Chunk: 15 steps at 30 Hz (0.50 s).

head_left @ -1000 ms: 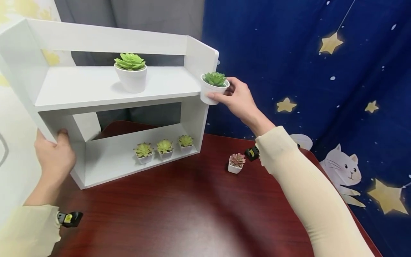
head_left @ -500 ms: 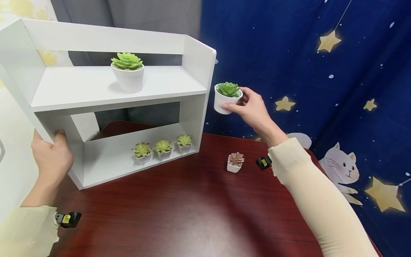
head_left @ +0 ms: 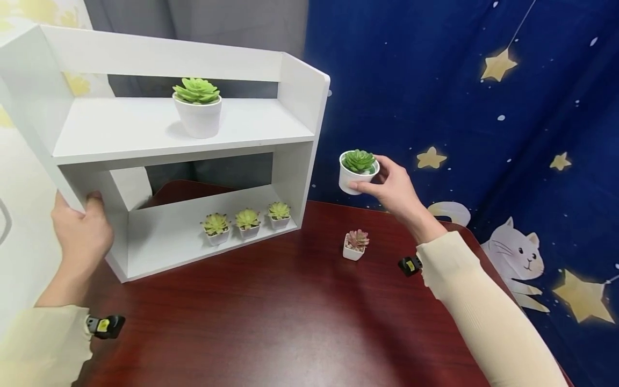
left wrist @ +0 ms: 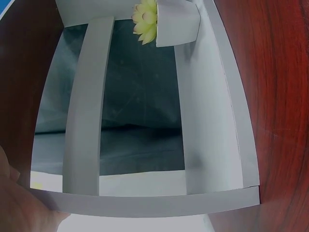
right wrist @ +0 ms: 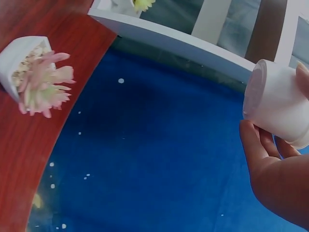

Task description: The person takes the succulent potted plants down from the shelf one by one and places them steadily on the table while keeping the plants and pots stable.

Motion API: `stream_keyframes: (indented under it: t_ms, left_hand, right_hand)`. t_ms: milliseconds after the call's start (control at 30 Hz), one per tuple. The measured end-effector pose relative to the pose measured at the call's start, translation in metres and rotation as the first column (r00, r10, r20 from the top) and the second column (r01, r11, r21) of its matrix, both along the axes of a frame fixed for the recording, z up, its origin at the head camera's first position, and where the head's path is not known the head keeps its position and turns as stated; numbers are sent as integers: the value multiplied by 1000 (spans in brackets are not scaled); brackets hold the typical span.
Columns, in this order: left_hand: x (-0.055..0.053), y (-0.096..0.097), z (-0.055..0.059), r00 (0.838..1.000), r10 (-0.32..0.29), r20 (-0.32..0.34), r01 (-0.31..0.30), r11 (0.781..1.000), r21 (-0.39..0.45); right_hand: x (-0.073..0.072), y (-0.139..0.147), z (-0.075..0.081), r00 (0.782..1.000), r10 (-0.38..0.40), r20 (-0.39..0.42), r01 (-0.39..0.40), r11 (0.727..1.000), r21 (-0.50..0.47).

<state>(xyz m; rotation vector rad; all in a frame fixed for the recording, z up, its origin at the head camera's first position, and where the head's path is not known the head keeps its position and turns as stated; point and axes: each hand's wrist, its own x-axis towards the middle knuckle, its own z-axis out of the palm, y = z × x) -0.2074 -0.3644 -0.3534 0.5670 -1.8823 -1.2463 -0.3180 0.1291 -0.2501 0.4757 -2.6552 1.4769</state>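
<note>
My right hand holds a potted succulent by its round white pot, in the air to the right of the white shelf. In the right wrist view the white pot sits between thumb and fingers, its plant out of frame. My left hand grips the shelf's left side panel, thumb on the inner face; its other fingers are mostly hidden. A larger light green succulent stands upright on the upper board. Three small succulents in square pots, one of them a yellow-green succulent, line the lower board's right part.
A small pink succulent in a square white pot stands on the dark red table, below the held pot. Behind hangs a blue curtain with stars, beside a grey curtain. A white cat figure is at the right.
My right hand has carried the potted succulent from the shelf's right edge rightward and down, toward the pink succulent. The left hand stays on the shelf panel.
</note>
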Motion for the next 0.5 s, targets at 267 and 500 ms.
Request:
stream_keyframes:
  t_ms: [267, 500]
  left_hand:
    - [-2, -1, -1, 1000, -12, -3, 12, 1000, -1]
    - [-2, -4, -4, 1000, -3, 5, 3, 1000, 10]
  right_hand:
    - [3, 16, -21, 1000, -23, 17, 23, 1000, 20]
    - [5, 28, -38, 998, -51, 38, 51, 999, 6]
